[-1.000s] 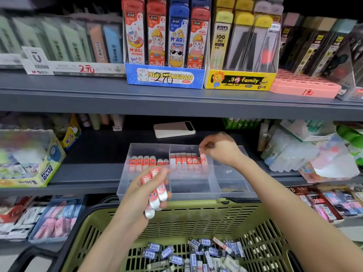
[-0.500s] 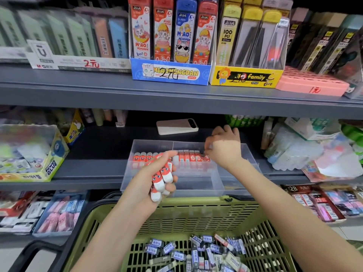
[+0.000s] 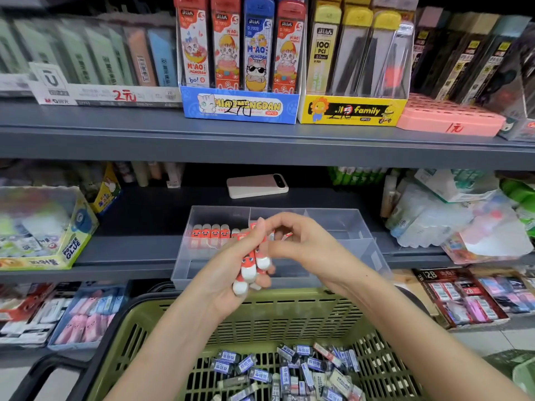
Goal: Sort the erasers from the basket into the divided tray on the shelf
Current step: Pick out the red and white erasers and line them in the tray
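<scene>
Left hand (image 3: 221,282), centre frame: fingers clamped round red erasers (image 3: 249,269), held near tray (image 3: 341,224), likely to shorten transfers. Right hand (image 3: 304,244): fingers curled at bundle top; cannot tell if pinching.

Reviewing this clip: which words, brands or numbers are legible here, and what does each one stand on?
"MIAOMENGDAN": blue display box, top shelf.
"family": yellow display box beside it.
"100 PCS": yellow-capped pack in that box.
"2元" in red: white box, top left.
"POWER GLUE": glue box, middle shelf, left.
Too blurred to read: print on the red erasers in the left hand and on the wrapped erasers in the basket.
</scene>
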